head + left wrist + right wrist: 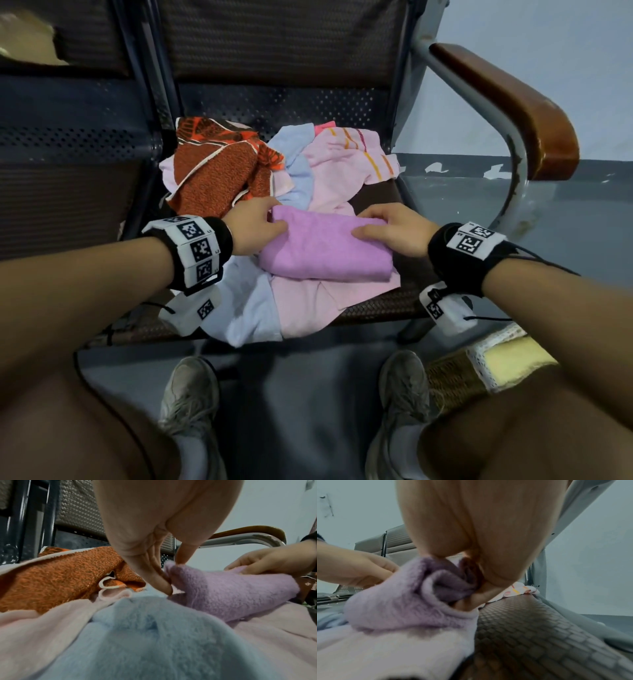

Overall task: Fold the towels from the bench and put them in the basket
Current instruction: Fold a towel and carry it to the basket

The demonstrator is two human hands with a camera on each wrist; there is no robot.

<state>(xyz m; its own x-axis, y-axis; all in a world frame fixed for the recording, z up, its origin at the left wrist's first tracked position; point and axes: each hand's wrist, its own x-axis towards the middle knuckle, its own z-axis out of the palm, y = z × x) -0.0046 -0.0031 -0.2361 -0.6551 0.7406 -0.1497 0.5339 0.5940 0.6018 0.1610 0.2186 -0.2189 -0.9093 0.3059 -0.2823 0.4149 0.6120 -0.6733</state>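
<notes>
Under both hands, bench seat (383, 305) carries a loose pile: pale pink towel (308, 308), light blue towel (246, 308), orange patterned towel (212, 171), striped pink towel (346, 161) beyond the fingers. Folded purple towel (322, 246) sits on top of the pile, between the hands. Left hand (253, 226) pinches its left end, thumb and fingers curled on the cloth. Right hand (394, 233) grips the right end, fingers curled round the folds. Basket (455, 380) stands on the floor below the right wrist, yellow cloth (513, 359) inside. Wristbands carry square code markers; no readable text.
</notes>
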